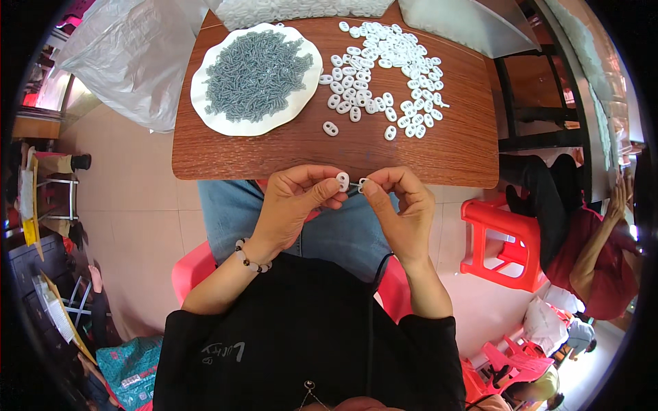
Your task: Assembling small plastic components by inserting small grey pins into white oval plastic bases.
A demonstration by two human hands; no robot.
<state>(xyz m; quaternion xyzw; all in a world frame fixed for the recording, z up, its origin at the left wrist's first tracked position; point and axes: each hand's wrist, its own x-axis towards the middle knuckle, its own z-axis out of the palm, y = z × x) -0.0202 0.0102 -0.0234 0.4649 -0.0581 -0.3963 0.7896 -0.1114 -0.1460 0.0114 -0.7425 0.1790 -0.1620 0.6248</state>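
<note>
Fingers: left hand (295, 205) pinches a white oval piece (343, 181); right hand (401, 209) pinches a small grey spring (361, 183) against it.
Place: both held just below the worktop (274, 147) edge, over the lap.
Worktop: white plate (205, 92) of grey springs (253, 72) on the left; loose white pieces (384, 75) on the right.
Wrist: bead bracelet (250, 259) on the left.
</note>
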